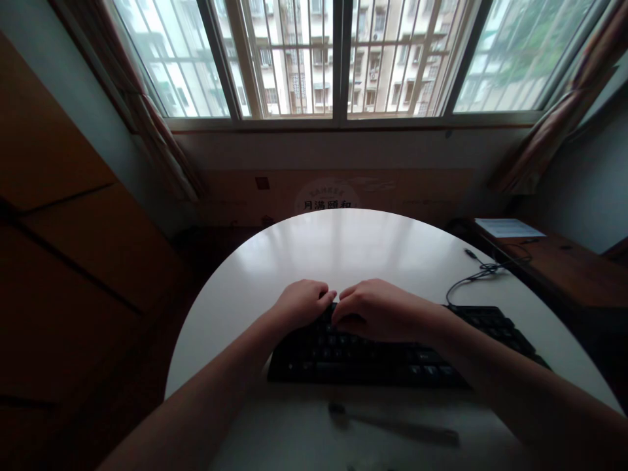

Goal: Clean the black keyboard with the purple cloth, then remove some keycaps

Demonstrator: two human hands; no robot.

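A black keyboard [343, 369] lies on the round white table, its keys facing up. My left hand [301, 304] is at its far left edge, with fingers curled closed against the keyboard. Close beside it, my right hand [380, 311] bends over the upper left keys, fingertips pinched down among them. Whatever sits between those fingertips is hidden. Nearer to me on the table is a dim, blurred long thin tool [407, 428], with a small dark piece [337, 410] at its left end; I cannot tell whether the two are joined.
The keyboard's black cable [483, 269] loops across the right of the white table [343, 245]. To the right stands a brown wooden desk [564, 268] with a paper sheet [510, 227]. A barred window [338, 65] is behind, and a wooden cabinet [73, 229] is at left.
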